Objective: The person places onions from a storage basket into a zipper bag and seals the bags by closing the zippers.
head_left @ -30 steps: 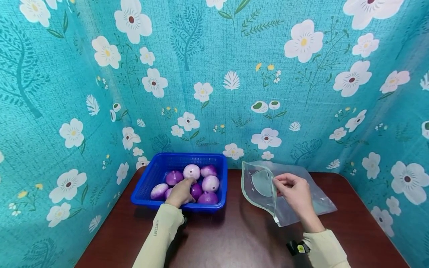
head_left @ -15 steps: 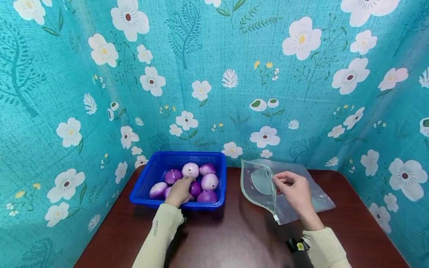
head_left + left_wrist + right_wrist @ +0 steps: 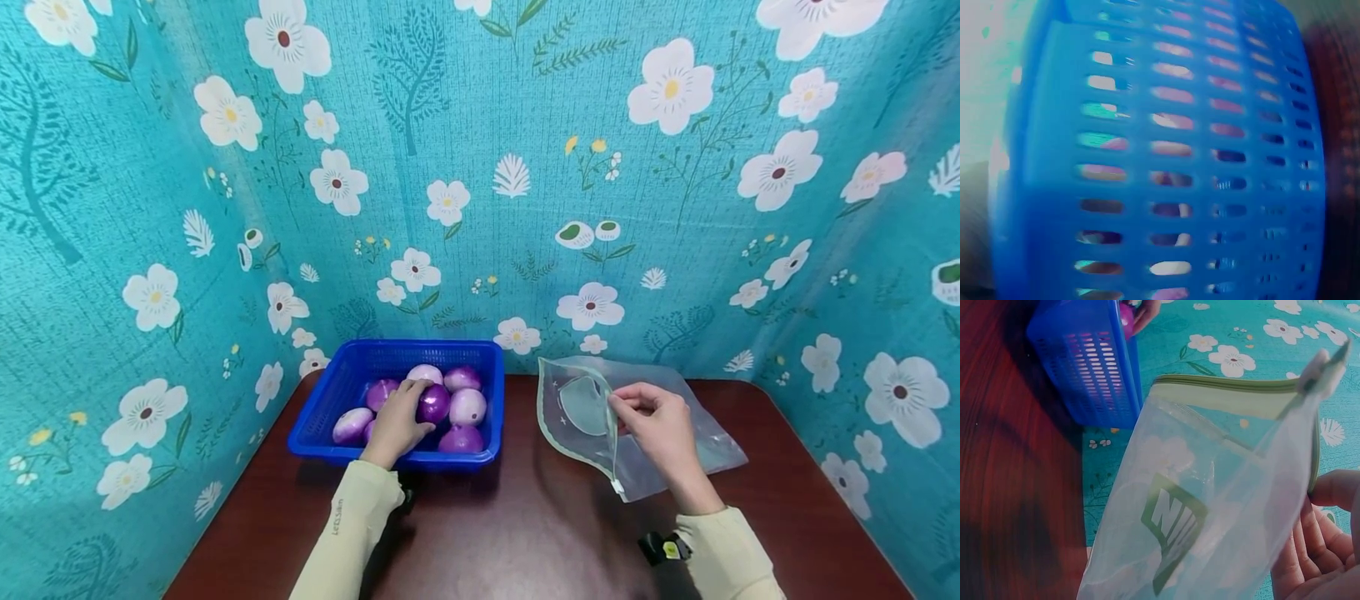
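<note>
My left hand (image 3: pixel 397 422) grips a dark purple onion (image 3: pixel 433 405) over the blue basket (image 3: pixel 307 429). Around it in the basket lie several other purple and pale onions, such as a pale one (image 3: pixel 468 407) to the right. The left wrist view is filled by the slotted basket wall (image 3: pixel 1138 206), with onions glimpsed through the slots. To the right, my right hand (image 3: pixel 660 425) pinches the mouth edge of a clear zip bag (image 3: pixel 705 425) between thumb and fingers. The bag's mouth gapes toward the basket; its white slider sits at the near corner. In the right wrist view the bag (image 3: pixel 1235 506) shows a green print.
A dark red-brown table (image 3: pixel 510 525) lies under the basket and bag. Behind and at both sides hangs a turquoise flowered cloth (image 3: pixel 480 275), close to the table's far edge.
My left hand has closed round the dark purple onion and raised it above its neighbours. My right hand stays put, pinching the bag's edge.
</note>
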Tool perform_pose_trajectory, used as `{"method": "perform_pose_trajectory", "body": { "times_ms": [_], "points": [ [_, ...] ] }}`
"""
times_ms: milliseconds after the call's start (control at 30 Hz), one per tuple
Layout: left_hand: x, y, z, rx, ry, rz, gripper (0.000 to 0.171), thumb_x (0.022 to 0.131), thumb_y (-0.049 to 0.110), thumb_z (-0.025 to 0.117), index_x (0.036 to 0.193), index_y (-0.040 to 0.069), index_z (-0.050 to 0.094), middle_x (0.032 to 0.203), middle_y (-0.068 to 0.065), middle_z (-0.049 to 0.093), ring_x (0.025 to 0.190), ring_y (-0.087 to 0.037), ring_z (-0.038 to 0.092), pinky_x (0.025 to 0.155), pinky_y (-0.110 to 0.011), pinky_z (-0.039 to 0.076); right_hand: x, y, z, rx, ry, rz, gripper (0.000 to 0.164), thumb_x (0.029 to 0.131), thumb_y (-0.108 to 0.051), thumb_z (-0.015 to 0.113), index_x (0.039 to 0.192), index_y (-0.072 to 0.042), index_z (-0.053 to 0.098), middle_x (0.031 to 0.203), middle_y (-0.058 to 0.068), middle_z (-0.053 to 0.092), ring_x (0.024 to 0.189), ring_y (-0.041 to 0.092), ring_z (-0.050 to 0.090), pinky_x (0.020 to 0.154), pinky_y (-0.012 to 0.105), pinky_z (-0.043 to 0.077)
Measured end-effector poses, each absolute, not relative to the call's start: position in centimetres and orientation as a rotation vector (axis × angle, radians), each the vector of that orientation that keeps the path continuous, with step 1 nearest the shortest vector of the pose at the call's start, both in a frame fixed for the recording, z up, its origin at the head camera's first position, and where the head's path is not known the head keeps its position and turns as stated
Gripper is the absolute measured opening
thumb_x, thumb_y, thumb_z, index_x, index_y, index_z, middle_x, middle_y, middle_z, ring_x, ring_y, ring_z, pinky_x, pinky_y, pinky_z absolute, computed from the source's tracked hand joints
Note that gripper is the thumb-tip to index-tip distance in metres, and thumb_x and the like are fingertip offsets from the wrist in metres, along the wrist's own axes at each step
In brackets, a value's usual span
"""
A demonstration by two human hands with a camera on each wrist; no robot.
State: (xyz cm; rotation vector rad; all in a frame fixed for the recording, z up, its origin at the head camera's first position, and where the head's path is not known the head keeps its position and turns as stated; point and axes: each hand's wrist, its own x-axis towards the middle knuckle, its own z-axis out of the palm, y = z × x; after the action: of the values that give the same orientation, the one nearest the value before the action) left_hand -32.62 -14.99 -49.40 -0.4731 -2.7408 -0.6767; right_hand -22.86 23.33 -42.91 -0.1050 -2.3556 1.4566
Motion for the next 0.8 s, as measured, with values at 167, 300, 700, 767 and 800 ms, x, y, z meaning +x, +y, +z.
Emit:
{"method": "perform_pose_trajectory", "body": {
  "times_ms": [167,300,700,767,800],
  "points": [
    [-31.8,-14.6,-48.3,-0.524,-2.619,-0.904,0.072,0.077,0.011,0.092,0.141,0.01,0.059,0.137,-0.016,0.061,0.122,-0.04,0.063,0.101,-0.056,0.053,-22.9,23.4,-42.9,-0.107,-2.363,1.455,0.021,0.096,-0.017,0.076,0.105,0.001,0.076,0.088,0.018,0.077,0.062,0.01,0.071,0.064,0.02,0.059],
    [-30.5,-13.7,-46.9,-0.626,-2.522,-1.188,0.073,0.08,0.017,0.091,0.144,0.01,0.056,0.143,-0.011,0.059,0.127,-0.033,0.061,0.101,-0.053,0.056,-22.8,23.5,-42.8,-0.117,-2.36,1.446,0.021,0.096,-0.017,0.076,0.106,0.001,0.076,0.089,0.019,0.077,0.062,0.01,0.07,0.064,0.019,0.059],
    [-27.8,-12.1,-44.5,-0.732,-2.452,-1.593,0.073,0.083,0.024,0.088,0.147,0.027,0.053,0.147,-0.004,0.058,0.131,-0.035,0.06,0.104,-0.055,0.054,-22.7,23.6,-42.8,-0.135,-2.373,1.444,0.023,0.096,-0.019,0.077,0.106,0.001,0.076,0.088,0.016,0.077,0.063,0.009,0.07,0.063,0.018,0.058],
    [-27.8,-11.9,-44.6,-0.736,-2.446,-1.602,0.073,0.083,0.023,0.088,0.147,0.027,0.054,0.147,-0.004,0.058,0.129,-0.034,0.061,0.103,-0.054,0.054,-22.7,23.6,-42.9,-0.138,-2.376,1.433,0.021,0.096,-0.018,0.076,0.105,0.001,0.076,0.087,0.016,0.077,0.063,0.009,0.07,0.063,0.019,0.058],
    [-27.7,-11.8,-44.6,-0.739,-2.447,-1.599,0.072,0.083,0.023,0.089,0.147,0.027,0.054,0.146,-0.004,0.059,0.127,-0.033,0.062,0.102,-0.053,0.055,-22.7,23.6,-43.0,-0.14,-2.377,1.43,0.02,0.096,-0.017,0.076,0.105,0.0,0.076,0.087,0.016,0.077,0.063,0.01,0.07,0.063,0.019,0.059]
  ]
}}
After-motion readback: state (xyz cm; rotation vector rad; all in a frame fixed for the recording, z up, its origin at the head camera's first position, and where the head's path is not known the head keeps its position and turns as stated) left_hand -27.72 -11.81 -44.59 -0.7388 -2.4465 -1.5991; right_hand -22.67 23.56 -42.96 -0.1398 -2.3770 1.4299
